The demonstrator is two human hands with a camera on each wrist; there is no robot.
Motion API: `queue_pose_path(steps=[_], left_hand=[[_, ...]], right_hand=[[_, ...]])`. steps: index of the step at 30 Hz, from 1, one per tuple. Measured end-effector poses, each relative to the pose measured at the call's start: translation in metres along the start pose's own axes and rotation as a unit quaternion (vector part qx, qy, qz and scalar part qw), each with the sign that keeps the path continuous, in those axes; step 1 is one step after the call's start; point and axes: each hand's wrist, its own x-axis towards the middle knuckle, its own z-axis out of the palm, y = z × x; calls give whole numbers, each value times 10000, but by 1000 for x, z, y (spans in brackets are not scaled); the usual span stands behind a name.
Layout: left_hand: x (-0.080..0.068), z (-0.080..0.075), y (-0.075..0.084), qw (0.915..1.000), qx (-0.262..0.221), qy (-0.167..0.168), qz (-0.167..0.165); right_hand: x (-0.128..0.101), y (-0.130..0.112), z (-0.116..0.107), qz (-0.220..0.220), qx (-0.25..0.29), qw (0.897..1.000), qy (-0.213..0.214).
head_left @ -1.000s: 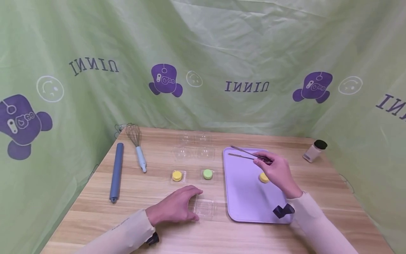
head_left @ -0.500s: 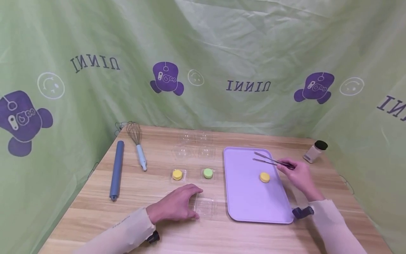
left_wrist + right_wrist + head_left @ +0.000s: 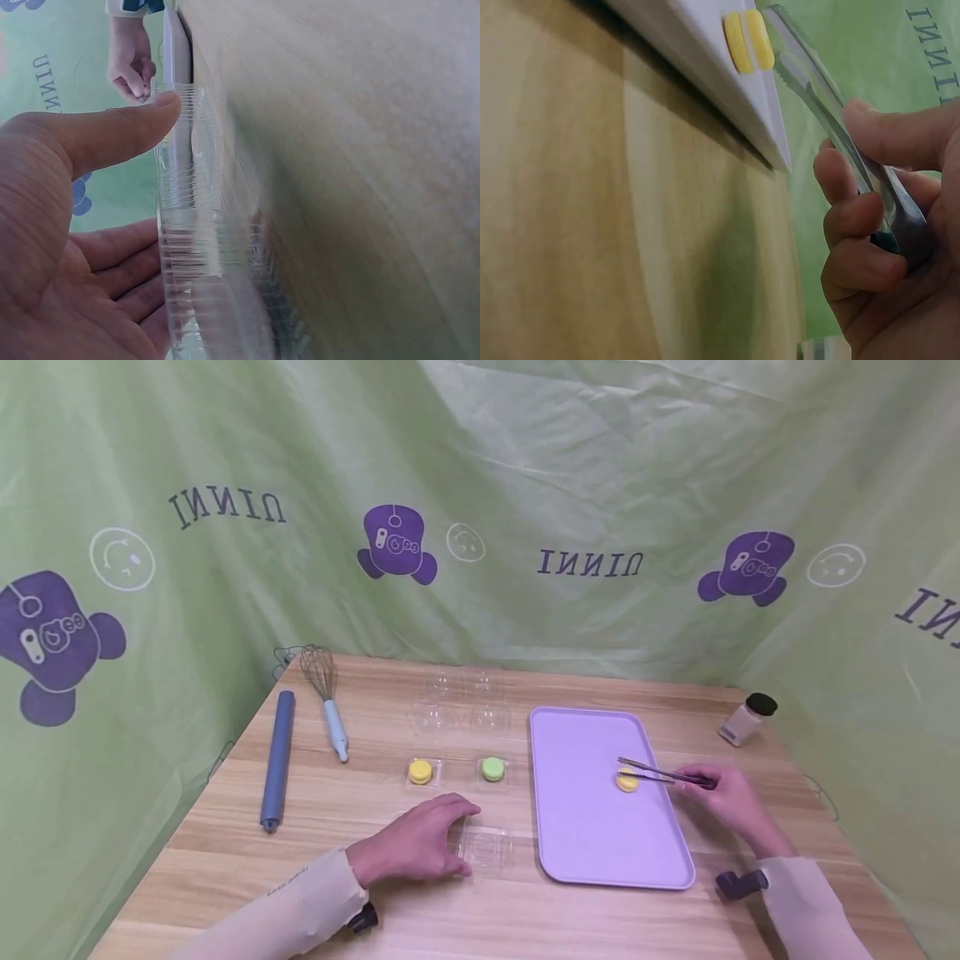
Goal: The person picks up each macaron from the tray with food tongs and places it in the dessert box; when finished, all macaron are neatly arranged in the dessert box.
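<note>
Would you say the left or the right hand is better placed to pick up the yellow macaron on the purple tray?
Right. The right hand holds the tongs, their tips at the yellow macaron; the left hand rests on a clear box.

My silver tongs [image 3: 663, 773] over a yellow macaron [image 3: 627, 781], lilac tray [image 3: 592, 852], my cream sleeves [image 3: 292, 910], clear box [image 3: 486, 849], green macaron [image 3: 492, 768], blue rolling pin [image 3: 276, 760], wood-grain table [image 3: 360, 810], green backdrop [image 3: 525, 468] printed with purple mascots.

Cream long sleeves [image 3: 292, 902], small dark lettering, dark wrist-mounted cameras [image 3: 738, 882].
</note>
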Motion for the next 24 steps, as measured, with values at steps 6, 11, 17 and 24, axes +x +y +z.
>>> queue_pose_path(steps=[6,11,17,24], left_hand=[[1,0,0,10000,44,-7,19],[0,0,0,10000,13,-28,-2],[1,-1,0,9999,-8,-82,-71],[0,0,0,9999,-24,-97,-123]], right_hand=[[-4,3,-1,-34,-221,9997,21],[-7,5,-1,-91,-310,9995,-39],[-13,8,0,-65,-297,9994,-173],[-12,10,-2,-9,-291,9992,-279]])
